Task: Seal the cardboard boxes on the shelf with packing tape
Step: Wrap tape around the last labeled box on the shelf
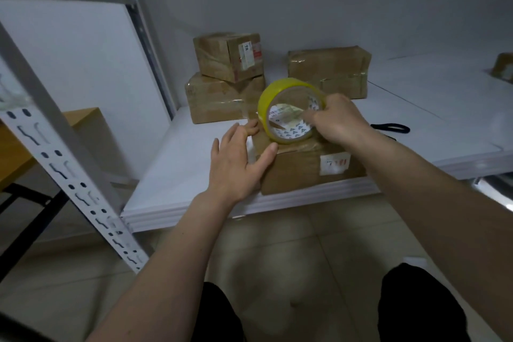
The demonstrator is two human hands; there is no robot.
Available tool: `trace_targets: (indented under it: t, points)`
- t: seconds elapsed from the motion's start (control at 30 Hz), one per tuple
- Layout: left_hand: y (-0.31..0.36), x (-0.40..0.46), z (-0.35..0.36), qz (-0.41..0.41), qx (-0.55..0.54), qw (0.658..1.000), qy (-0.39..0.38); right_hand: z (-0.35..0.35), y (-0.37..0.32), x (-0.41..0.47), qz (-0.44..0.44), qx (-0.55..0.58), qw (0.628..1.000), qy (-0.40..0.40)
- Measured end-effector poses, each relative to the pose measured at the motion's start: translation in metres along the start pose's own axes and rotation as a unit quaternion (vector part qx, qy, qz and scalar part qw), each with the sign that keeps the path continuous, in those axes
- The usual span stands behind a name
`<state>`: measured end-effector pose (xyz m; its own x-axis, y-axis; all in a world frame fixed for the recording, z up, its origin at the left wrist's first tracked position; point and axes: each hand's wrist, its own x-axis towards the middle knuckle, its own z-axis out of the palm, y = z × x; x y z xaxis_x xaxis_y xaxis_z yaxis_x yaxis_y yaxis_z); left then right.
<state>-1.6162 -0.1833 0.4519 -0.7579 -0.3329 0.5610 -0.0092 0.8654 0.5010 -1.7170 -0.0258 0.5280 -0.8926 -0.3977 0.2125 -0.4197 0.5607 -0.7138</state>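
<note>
Fingers of the right hand pinch the tape roll over the front box, left hand spread flat beside it; rear boxes look already taped

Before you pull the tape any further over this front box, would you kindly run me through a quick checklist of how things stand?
1. Roll held: ok. The right hand grips the tape roll, fingers through its core.
2. Box steadied: ok. The left hand lies flat on the left end of the front box.
3. Box on the shelf: ok, though it sits right at the front edge.
4. Roll over the box: ok, it stands on edge on the top.
5. Tape end stuck down: cannot tell; clear tape, blurred.
6. Cutter at hand: cannot tell; a dark object lies to the right.
</note>
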Motion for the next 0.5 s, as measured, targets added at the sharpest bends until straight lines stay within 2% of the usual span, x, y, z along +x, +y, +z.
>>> trace_targets:
  t: [0.27, 0.5]
  points:
    - [-0.001, 0.003, 0.001, 0.005, 0.013, 1.0, -0.009, -0.006, 0.002, 0.0, 0.01, -0.054, 0.998, -0.006]
    - [0.0, 0.002, -0.001, -0.007, -0.003, 1.0, -0.022, -0.02, 0.011, 0.003, 0.003, -0.033, 0.999, 0.031]
